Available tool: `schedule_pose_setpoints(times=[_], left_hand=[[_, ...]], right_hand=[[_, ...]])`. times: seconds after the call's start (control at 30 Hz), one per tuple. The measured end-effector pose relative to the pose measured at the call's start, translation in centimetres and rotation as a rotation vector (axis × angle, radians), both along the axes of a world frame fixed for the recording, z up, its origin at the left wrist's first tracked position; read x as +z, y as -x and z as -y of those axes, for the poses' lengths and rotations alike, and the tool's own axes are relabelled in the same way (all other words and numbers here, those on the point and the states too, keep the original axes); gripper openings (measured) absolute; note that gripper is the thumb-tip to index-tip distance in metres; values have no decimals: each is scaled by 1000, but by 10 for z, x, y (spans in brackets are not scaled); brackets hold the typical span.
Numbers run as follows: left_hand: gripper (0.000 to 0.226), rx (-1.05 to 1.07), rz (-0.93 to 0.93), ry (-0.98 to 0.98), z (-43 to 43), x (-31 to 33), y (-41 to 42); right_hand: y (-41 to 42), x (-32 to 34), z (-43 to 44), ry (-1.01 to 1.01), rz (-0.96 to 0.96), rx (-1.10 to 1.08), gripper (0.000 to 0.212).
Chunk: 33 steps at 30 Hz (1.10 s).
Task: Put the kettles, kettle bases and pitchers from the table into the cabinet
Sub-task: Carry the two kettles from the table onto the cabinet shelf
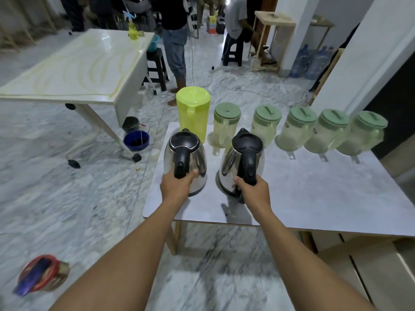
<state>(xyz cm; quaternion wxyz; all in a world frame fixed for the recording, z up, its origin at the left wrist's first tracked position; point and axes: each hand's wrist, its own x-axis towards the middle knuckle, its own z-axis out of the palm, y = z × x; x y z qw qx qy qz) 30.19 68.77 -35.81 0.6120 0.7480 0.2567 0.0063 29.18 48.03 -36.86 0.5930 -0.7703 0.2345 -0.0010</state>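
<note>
Two steel kettles with black lids and handles are at the left end of the grey table (314, 198). My left hand (177, 185) grips the handle of the left kettle (186, 160). My right hand (251, 189) grips the handle of the right kettle (242, 162), which tilts slightly above the tabletop. Behind them stands a tall yellow-green pitcher (193, 113). A row of several pale pitchers with green lids (301, 131) runs to the right along the far edge. No kettle bases are visible.
A white folding table (74, 70) stands to the far left with a spray bottle on it. A blue bowl (136, 140) and a red bowl (42, 274) lie on the marble floor. People and stools are at the back. Pale cabinet panels (370, 272) show at lower right.
</note>
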Motion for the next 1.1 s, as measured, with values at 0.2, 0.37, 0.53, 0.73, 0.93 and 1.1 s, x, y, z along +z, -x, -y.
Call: schedule_pose_setpoints(times=[0.2, 0.37, 0.53, 0.73, 0.93, 1.1], left_hand=[[22, 32, 26, -18, 4, -13, -1], [18, 52, 21, -39, 3, -13, 1], [21, 54, 52, -36, -1, -5, 5], [26, 27, 115, -49, -4, 28, 15], [22, -7, 217, -94, -5, 94, 19], [21, 4, 296, -114, -10, 150, 21]], right_hand=[[-9, -10, -10, -92, 24, -37, 28], [-10, -14, -14, -64, 81, -169, 27], [-10, -11, -13, -3, 114, -181, 32], [4, 8, -13, 12, 131, -196, 24], [13, 63, -5, 24, 221, -206, 24], [27, 120, -8, 48, 311, -233, 21]])
